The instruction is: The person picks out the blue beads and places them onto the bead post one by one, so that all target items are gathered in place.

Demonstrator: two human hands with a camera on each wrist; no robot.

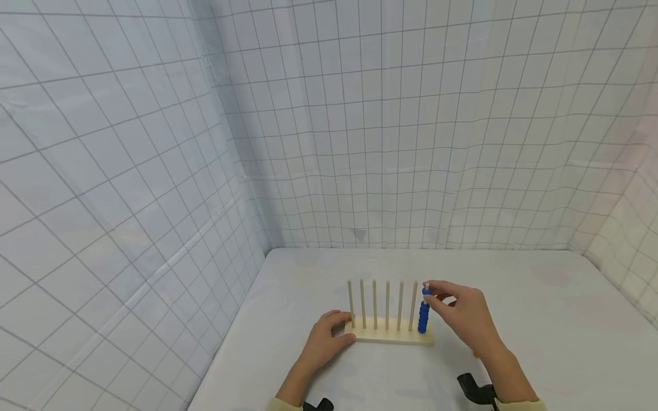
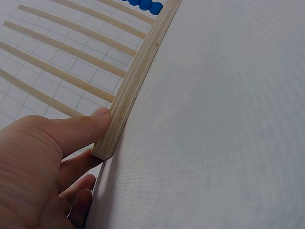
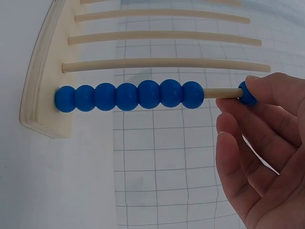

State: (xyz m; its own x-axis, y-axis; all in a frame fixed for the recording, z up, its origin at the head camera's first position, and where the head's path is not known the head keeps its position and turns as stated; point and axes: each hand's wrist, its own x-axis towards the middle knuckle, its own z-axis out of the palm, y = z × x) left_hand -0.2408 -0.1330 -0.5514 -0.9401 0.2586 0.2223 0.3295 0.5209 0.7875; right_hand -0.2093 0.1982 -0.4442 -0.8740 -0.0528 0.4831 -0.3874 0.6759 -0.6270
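Note:
A wooden peg rack [image 1: 393, 337] with a row of several upright wooden pegs [image 1: 388, 305] stands on the table. Several blue beads [image 1: 424, 318] are stacked on the rightmost peg; the other pegs are bare. My right hand [image 1: 465, 314] pinches one more blue bead [image 3: 246, 93] between thumb and fingers at that peg's upper end, with a gap of bare peg below it. At the rack's left end, my left hand [image 1: 325, 339] grips the base [image 2: 128, 86], thumb on the near edge and fingers on the far side.
A white table [image 1: 308, 268] carries the rack, with grid-patterned sheeting [image 1: 360, 142] behind and at the sides. A small orange thing [image 1: 476, 354] lies partly hidden by the right forearm. Dark wrist mounts [image 1: 475, 391] sit at both wrists.

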